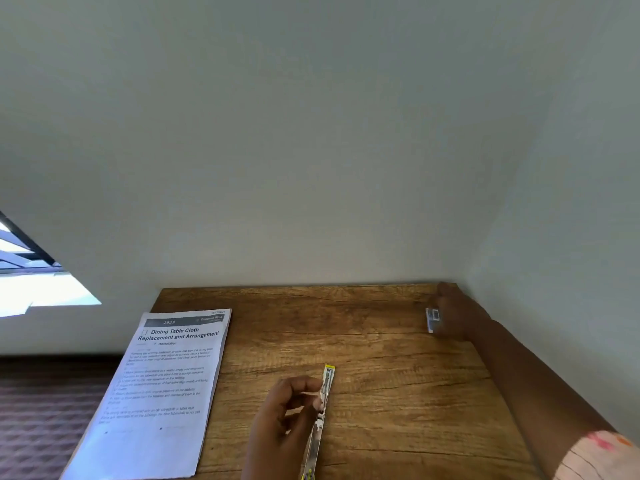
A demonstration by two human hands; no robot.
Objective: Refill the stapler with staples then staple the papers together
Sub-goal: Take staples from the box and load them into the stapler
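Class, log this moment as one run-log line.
left hand: holds open stapler | right hand: at staple box, far corner | papers: unstapled

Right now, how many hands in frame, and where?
2. The left hand is at the near middle of the table, gripping the opened stapler. The right hand is at the far right corner, on a small staple box.
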